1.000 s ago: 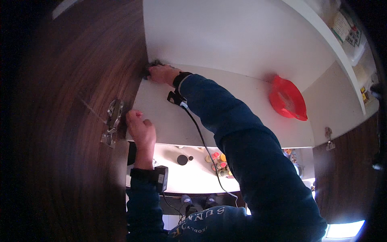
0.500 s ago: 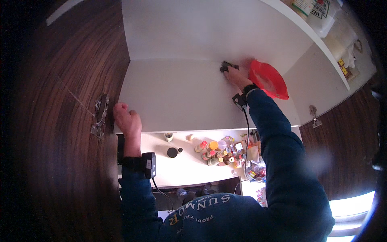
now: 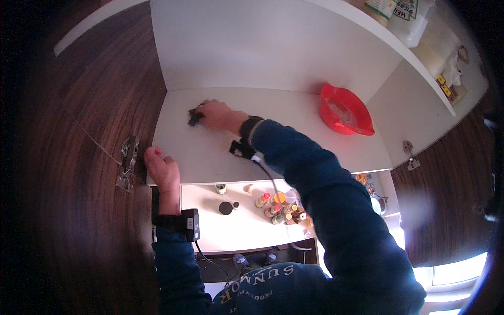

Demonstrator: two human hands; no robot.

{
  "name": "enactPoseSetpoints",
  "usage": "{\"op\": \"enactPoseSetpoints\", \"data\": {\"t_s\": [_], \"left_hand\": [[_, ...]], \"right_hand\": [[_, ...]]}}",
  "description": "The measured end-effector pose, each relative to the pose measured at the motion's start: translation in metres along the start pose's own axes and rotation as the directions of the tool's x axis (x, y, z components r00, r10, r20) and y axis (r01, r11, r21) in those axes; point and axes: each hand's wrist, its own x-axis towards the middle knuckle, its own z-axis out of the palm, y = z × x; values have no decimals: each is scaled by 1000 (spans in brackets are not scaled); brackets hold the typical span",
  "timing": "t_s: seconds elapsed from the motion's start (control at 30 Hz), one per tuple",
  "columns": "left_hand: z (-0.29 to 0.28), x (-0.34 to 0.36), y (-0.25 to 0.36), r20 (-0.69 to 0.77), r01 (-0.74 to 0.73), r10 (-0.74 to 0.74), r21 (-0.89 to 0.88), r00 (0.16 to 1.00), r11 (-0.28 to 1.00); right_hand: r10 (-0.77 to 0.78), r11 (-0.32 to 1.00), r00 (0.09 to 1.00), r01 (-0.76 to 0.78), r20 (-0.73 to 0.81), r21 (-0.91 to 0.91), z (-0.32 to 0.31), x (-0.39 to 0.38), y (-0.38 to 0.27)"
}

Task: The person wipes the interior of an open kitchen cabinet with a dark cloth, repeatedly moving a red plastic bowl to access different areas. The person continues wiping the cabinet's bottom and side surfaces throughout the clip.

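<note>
My right hand [image 3: 218, 114] presses a dark, bunched-up cloth [image 3: 196, 116] onto the white cabinet shelf [image 3: 273, 110], toward its left back part. The fingers are wrapped over the cloth and hide most of it. At the front left corner of the shelf, my left hand [image 3: 161, 169] is curled closed near the metal hinge [image 3: 127, 157]. Whether anything is inside those fingers is hidden. A red plastic basin [image 3: 346, 113] stands on the right side of the shelf, with something pale, perhaps liquid, in it.
Dark wood-grain doors [image 3: 89, 131] hang open on both sides. Packages and a white bottle [image 3: 412, 23] sit on the upper shelf at right. Below, a white counter [image 3: 210, 236] carries several seasoning bottles [image 3: 275, 210] and a black round lid [image 3: 225, 208].
My right hand has swept the cloth leftward across the shelf, away from the red basin. My left hand stays at the front left corner. The view has shifted slightly.
</note>
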Motion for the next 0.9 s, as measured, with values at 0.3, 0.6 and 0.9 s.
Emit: {"op": "enactPoseSetpoints", "data": {"t_s": [0.3, 0.6, 0.9], "left_hand": [[1, -3, 4, -17, -29, 30, 72, 999, 997], [5, 1, -5, 1, -44, 45, 117, 999, 992], [3, 4, -1, 21, 0, -2, 68, 1000, 998]], "right_hand": [[322, 769, 935, -350, 148, 535, -113, -63, 137], [367, 930, 929, -368, 33, 21, -71, -103, 151], [77, 967, 997, -67, 29, -247, -2, -88, 40]]}}
